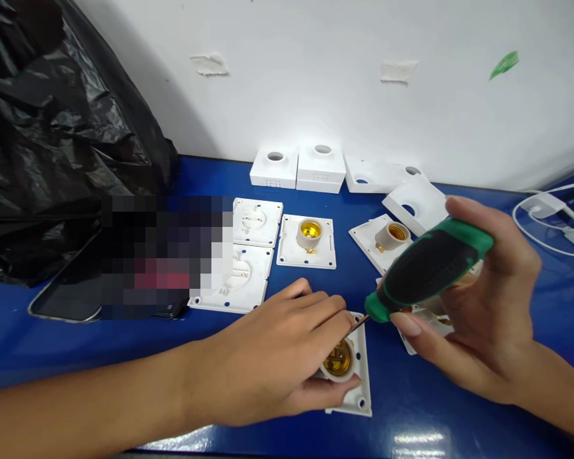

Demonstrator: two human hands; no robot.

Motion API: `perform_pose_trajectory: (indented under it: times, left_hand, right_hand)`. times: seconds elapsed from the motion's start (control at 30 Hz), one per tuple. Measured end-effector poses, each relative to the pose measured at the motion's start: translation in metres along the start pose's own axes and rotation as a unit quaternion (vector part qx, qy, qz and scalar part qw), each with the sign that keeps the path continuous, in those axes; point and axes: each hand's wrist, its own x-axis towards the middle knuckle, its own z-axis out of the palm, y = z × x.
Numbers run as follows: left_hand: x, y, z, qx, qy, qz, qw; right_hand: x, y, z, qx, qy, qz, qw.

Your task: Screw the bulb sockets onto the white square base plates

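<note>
My left hand [310, 357] is closed around a lamp socket [338, 361] with a brass-coloured inside. That socket sits on a white square base plate [361, 389] on the blue table. My right hand [497, 319] grips a green and black screwdriver [425, 271] by its handle, tilted down to the left. Its thin shaft reaches the socket beside my left fingers; the tip is hidden there. Behind my hands stand a base plate with a socket [310, 234] and another plate with a socket [392, 236]. Part of a further plate lies behind my right hand.
Two bare base plates [257, 223] lie at centre left. White covers with round holes [320, 169] line the white wall. A black plastic bag [67, 108] and a phone [69, 293] are at left, beside a blurred patch. A white cable [530, 233] lies at right.
</note>
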Motion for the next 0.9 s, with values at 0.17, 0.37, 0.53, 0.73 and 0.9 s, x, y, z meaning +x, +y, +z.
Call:
perform_pose_trajectory:
  times: [0.17, 0.37, 0.53, 0.73, 0.9]
  left_hand:
    - [0.0001, -0.0006, 0.0003, 0.001, 0.004, 0.001, 1.0]
    - [0.0007, -0.0004, -0.0015, -0.008, -0.006, -0.003, 1.0]
    - [0.0004, -0.0007, -0.0013, -0.009, -0.009, -0.006, 1.0]
    - [-0.0005, 0.0005, -0.0004, -0.003, -0.006, -0.005, 1.0]
    - [0.001, 0.0, -0.0014, -0.011, -0.009, -0.003, 1.0]
  right_hand:
    - [-0.0008, -0.0002, -0.0013, -0.005, 0.002, 0.014, 1.0]
    - [0.0039, 0.0003, -0.0002, 0.02, -0.009, 0.0, 1.0]
    - [-0.0003, 0.0, -0.0012, 0.014, 0.004, 0.007, 1.0]
    - [-0.0009, -0.0008, -0.0013, 0.027, 0.0, 0.015, 1.0]
    - [0.0061, 0.0001, -0.0032, 0.018, -0.022, -0.015, 0.999]
